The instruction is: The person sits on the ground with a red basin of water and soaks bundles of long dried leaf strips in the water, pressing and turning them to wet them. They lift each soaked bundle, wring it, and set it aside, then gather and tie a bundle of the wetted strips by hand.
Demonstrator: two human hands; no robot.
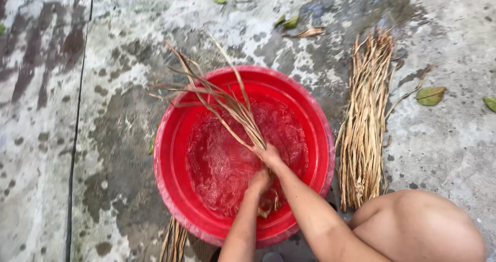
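My two hands work a handful of dry reed strands (227, 104) over the red basin (170, 153), which sits on the wet concrete floor (119, 45) and holds water. My right hand (269, 156) is closed around the strands near the basin's middle, and my left hand (260, 180), just behind it toward 6 o'clock, is closed on the same bunch lower down. The fingers of both are wrapped tight, though I cannot make out each one. From the grip the strands fan out toward 11 o'clock, their tips reaching past the rim and into the air, dry-looking and splayed.

A large bundle of the same reeds (364, 122) lies on the floor at 3 o'clock of the basin, just beside its wall. More stalks (174, 241) poke out from under the rim at 7 o'clock. Green leaves (430, 95) lie scattered about.

As I judge it, the loose tips are the risk: brittle strands bent hard while half dry could snap. A strong pull could also tip water over the rim or let thin strands slip from wet hands.
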